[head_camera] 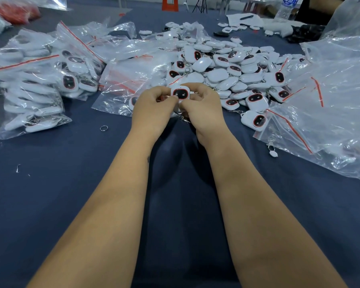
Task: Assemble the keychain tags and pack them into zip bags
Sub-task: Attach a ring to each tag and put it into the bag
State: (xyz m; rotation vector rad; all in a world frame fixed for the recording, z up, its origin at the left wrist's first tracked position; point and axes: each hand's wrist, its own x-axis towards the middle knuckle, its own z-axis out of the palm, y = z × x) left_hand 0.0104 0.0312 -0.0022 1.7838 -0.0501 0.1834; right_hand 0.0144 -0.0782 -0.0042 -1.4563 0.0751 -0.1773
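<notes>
The left hand (pixel 154 109) and right hand (pixel 204 109) pinch one white keychain tag (pixel 180 93) between curled fingers, raised above the blue counter (pixel 71 194). The tag's lower edge is hidden behind the fingers; a metal clasp (pixel 184 119) shows partly below the hands. The loose tag pile (pixel 227 67) lies just beyond. Filled zip bags (pixel 40 80) lie left, empty bags (pixel 330 100) right, contents blurred. A split ring (pixel 103 128) lies apart.
</notes>
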